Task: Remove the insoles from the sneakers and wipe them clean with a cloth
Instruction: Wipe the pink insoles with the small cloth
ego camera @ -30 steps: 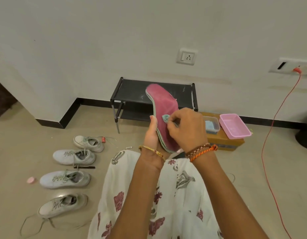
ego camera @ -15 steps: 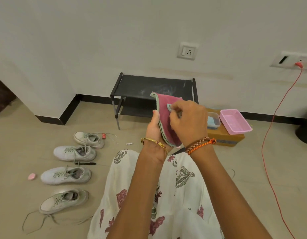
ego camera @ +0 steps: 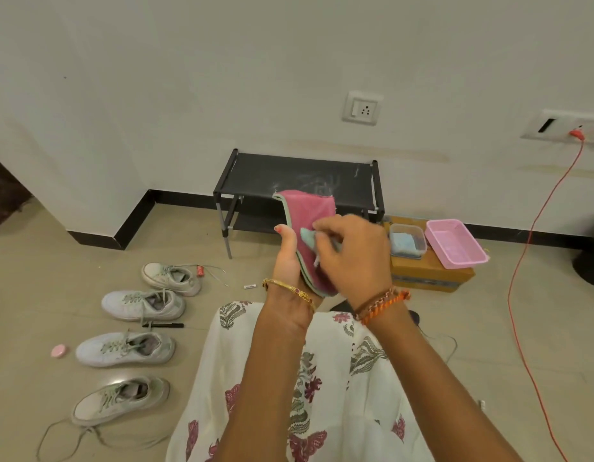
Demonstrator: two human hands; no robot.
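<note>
I hold a pink cloth (ego camera: 310, 211) with a pale green border upright in front of me. Its top edge is folded over. My left hand (ego camera: 287, 258) grips it from the left and behind, thumb along its edge. My right hand (ego camera: 355, 258) pinches the cloth's front at a small teal tab. Whether an insole lies inside the cloth cannot be told. Several pale sneakers stand in a row on the floor at the left, the nearest (ego camera: 118, 400) with loose laces, the farthest (ego camera: 170, 278) by the rack.
A low black shoe rack (ego camera: 289, 175) stands against the wall. To its right a cardboard box (ego camera: 429, 275) carries a clear container (ego camera: 407, 240) and a pink tray (ego camera: 455, 243). An orange cable (ego camera: 522, 261) runs down the right. A black pen (ego camera: 163, 325) lies among the shoes.
The pink piece stood tall and rounded a second ago; its top has since folded down and looks shorter. Both hands have stayed on it, shifting slightly right.
</note>
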